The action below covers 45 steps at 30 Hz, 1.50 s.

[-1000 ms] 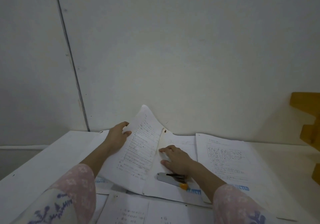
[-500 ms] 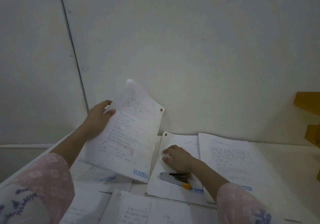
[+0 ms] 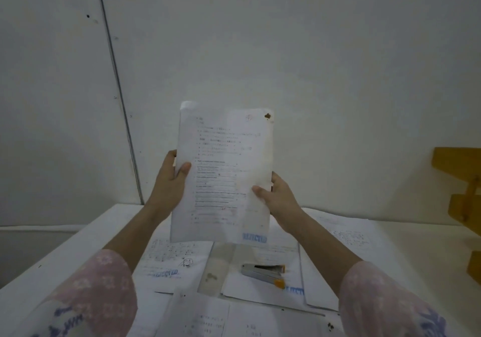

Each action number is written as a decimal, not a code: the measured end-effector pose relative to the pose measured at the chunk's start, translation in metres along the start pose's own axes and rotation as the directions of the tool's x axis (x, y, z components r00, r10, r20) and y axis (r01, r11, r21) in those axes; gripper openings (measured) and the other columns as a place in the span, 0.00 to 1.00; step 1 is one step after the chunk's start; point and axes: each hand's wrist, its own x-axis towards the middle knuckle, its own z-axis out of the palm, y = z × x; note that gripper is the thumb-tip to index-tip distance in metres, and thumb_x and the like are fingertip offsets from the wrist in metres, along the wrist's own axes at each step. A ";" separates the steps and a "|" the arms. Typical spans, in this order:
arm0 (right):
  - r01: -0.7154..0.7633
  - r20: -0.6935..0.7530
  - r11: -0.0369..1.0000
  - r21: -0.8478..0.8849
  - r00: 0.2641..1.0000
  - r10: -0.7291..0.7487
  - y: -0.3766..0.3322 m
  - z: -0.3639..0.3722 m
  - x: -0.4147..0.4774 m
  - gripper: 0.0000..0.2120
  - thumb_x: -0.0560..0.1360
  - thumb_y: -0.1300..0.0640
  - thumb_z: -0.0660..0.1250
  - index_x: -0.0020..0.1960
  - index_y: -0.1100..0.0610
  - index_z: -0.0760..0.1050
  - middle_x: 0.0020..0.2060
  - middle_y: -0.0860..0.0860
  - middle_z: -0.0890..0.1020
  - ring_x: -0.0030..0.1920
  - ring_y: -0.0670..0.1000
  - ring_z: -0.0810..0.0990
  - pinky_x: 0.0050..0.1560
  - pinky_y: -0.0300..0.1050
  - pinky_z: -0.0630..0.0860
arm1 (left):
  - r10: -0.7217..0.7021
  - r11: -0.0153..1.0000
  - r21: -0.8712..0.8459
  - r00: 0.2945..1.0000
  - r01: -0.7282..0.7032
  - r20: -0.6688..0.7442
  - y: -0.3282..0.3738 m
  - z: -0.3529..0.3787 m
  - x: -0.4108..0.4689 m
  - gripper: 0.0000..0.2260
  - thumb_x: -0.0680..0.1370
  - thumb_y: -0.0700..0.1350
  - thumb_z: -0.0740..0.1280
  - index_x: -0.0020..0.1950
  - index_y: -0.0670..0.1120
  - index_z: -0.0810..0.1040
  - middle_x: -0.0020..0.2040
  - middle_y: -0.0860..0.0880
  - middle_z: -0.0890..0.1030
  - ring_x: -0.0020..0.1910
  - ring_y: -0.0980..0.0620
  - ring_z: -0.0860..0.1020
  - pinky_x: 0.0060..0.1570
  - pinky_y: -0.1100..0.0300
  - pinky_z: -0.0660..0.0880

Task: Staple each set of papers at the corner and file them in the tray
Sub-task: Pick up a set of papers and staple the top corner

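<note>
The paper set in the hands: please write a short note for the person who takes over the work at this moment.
Left hand: grips the left edge of the paper set.
Right hand: grips its right edge. The set is held upright above the table.
Stapler: lies on the loose sheets spread on the table, below the held set, untouched.
Done: one set gathered; whether it is stapled cannot be told.
Left: stapling the corner, filing it. No tray is clearly visible.

Pink floral sleeves [image 3: 99,279] with purple-printed white fabric nearer the shoulders.
</note>
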 end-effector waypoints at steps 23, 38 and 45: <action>-0.033 -0.150 0.977 -0.210 0.989 0.001 0.050 -0.070 -0.034 0.18 0.80 0.62 0.60 0.70 0.56 0.68 0.59 0.49 0.78 0.59 0.50 0.77 0.54 0.39 0.75 | -0.104 0.986 -0.111 0.980 0.124 0.172 -0.038 0.097 -0.036 0.15 0.82 0.41 0.57 0.69 0.47 0.68 0.59 0.52 0.77 0.56 0.58 0.76 0.46 0.75 0.74; -0.068 -0.175 0.968 -0.241 0.984 0.025 0.060 -0.079 -0.045 0.19 0.80 0.62 0.60 0.71 0.57 0.68 0.63 0.51 0.77 0.62 0.51 0.75 0.65 0.48 0.72 | -0.154 0.979 -0.101 0.966 0.177 0.206 -0.044 0.105 -0.049 0.14 0.82 0.42 0.58 0.67 0.48 0.70 0.57 0.53 0.78 0.53 0.60 0.77 0.44 0.74 0.75; -0.048 -0.183 0.979 -0.197 0.983 0.011 0.051 -0.083 -0.052 0.17 0.80 0.63 0.59 0.69 0.56 0.68 0.58 0.48 0.78 0.58 0.49 0.76 0.59 0.43 0.73 | -0.158 0.966 -0.163 0.956 0.201 0.247 -0.039 0.104 -0.051 0.14 0.82 0.45 0.58 0.67 0.49 0.71 0.59 0.52 0.79 0.56 0.55 0.79 0.56 0.57 0.77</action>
